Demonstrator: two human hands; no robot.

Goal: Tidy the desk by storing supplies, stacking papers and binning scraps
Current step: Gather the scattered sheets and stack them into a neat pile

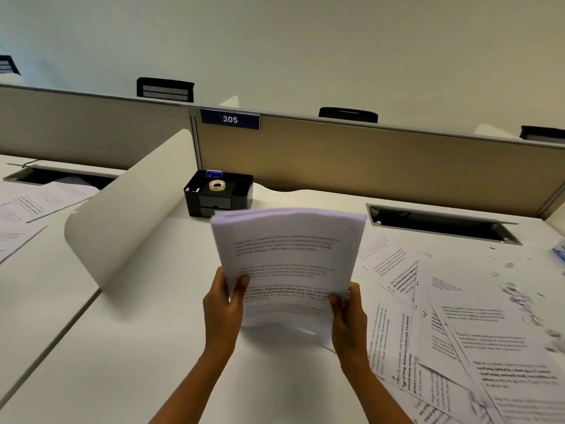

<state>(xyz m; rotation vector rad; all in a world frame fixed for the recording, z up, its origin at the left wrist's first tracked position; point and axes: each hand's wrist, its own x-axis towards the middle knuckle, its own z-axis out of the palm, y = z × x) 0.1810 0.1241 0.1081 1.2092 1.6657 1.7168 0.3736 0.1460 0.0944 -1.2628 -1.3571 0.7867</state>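
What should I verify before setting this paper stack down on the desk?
1. Left hand holds the stack by its left edge: ok.
2. Right hand holds its right edge: ok.
3. Stack edges flush: not ok, top edges staggered.
4. Bare desk to land on, left of the hands: ok.
5. All loose sheets gathered: not ok, many lie on the right.
6. Scraps cleared: not ok, they litter the far right.

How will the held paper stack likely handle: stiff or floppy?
Probably floppy: the paper stack bows between the left hand and right hand. Its top edges look uneven, so sheets may slide apart if either grip loosens.
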